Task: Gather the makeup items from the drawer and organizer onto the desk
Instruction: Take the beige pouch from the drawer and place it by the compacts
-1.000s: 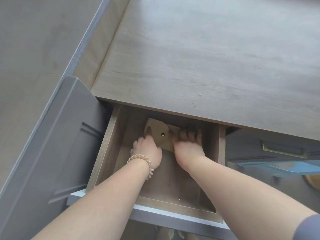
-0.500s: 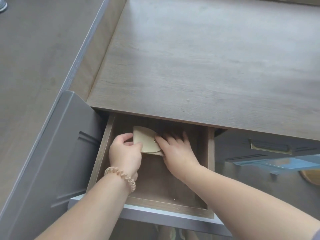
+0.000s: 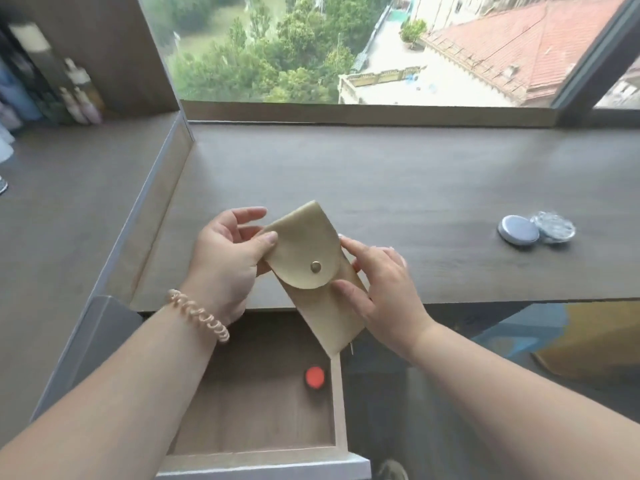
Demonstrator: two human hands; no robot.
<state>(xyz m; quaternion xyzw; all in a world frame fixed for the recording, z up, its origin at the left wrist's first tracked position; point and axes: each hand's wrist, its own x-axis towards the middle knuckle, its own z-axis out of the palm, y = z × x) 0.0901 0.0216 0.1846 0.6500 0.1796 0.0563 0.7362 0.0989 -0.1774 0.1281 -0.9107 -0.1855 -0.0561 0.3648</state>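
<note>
A beige pouch with a rounded flap and a metal snap hangs over the desk's front edge, above the open drawer. My left hand pinches its upper left edge between thumb and fingers. My right hand grips its right side, thumb under the flap. A small round orange item lies inside the drawer near its right wall. On the desk at the right sit a round lidded compact and a clear round case, touching each other.
A raised wooden lip borders the desk on the left. Bottles stand on a shelf at far left. A window runs along the back. A grey cabinet door stands open left of the drawer.
Both hands have lifted the pouch out of the drawer's back and up over the desk edge. The view has tilted up, showing the window and the items at the right.
</note>
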